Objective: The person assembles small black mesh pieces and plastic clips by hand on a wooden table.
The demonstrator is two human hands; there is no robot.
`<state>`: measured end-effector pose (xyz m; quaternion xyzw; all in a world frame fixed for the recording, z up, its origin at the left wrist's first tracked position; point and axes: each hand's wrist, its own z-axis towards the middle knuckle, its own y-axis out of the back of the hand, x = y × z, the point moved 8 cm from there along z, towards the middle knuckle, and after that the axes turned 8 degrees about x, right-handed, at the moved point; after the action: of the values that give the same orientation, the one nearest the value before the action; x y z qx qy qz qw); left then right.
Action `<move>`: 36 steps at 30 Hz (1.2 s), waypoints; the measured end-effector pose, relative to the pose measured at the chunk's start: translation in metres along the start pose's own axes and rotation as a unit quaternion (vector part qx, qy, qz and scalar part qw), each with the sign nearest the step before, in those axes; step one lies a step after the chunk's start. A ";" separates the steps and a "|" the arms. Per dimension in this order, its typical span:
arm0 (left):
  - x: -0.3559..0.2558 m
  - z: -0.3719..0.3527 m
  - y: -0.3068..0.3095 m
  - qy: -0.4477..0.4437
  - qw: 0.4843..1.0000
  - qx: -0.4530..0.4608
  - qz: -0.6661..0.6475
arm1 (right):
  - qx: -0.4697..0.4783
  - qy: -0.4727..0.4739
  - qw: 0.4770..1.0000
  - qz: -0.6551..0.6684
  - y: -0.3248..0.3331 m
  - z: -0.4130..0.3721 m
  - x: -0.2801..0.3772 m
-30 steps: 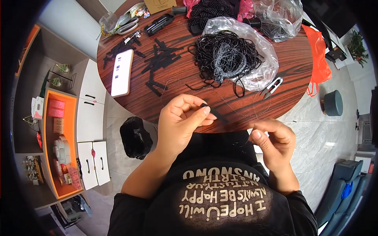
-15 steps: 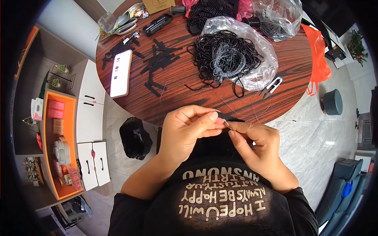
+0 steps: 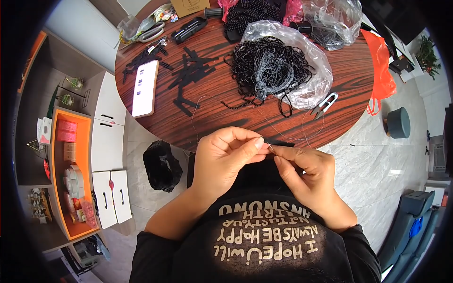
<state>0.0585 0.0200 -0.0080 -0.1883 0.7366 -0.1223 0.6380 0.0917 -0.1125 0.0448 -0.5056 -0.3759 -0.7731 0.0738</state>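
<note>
Just past the table's near edge, my left hand (image 3: pixel 229 153) pinches a short black fabric strip (image 3: pixel 279 142), which shows behind the fingertips. Close beside it, my right hand (image 3: pixel 306 167) is closed with thumb and forefinger on a thin needle (image 3: pixel 270 147). The needle's tip lies at the left fingertips; whether it pierces the strip is too small to tell. A fine thread (image 3: pixel 269 123) loops over the wooden table (image 3: pixel 212 127). Beyond the hands lies a tangled heap of black bead strings (image 3: pixel 269 66) on a clear plastic bag (image 3: pixel 323 82).
White-handled thread snips (image 3: pixel 325 104) lie right of the beads. Left are several black strips (image 3: pixel 191 70), a phone (image 3: pixel 145 89), scissors (image 3: pixel 152 32) and a black case (image 3: pixel 189 29). An orange bag (image 3: pixel 380 70) hangs at the right edge. A black bin bag (image 3: pixel 162 165) stands on the floor.
My left fingertips have shifted slightly right, closer to the right hand. Less of the needle shows between the hands. Things on the table have stayed put.
</note>
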 end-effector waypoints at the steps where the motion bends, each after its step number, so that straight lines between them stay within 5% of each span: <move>1: 0.000 0.000 0.000 -0.001 1.000 0.000 0.000 | -0.001 0.002 1.000 -0.002 0.000 0.000 0.000; 13: -0.002 -0.001 0.002 -0.027 0.999 0.006 0.017 | -0.006 0.001 1.000 -0.001 -0.002 0.002 0.003; 17: -0.016 -0.007 -0.003 -0.117 0.978 0.012 0.174 | -0.008 -0.047 0.999 0.023 -0.004 0.001 -0.003; 28: -0.014 -0.010 -0.010 -0.195 0.951 0.019 0.238 | -0.053 -0.029 0.998 0.026 -0.009 -0.001 -0.008; 32: -0.023 -0.009 -0.013 -0.248 0.934 0.040 0.252 | -0.084 -0.108 0.968 0.208 -0.011 -0.003 -0.029; 36: -0.026 -0.012 -0.013 -0.239 0.911 0.024 0.335 | -0.093 -0.020 0.995 0.028 0.008 0.007 -0.018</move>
<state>0.0511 0.0190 0.0222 0.0615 0.5788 0.1300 0.8027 0.1091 -0.1184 0.0357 -0.5362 -0.2899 -0.7918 0.0406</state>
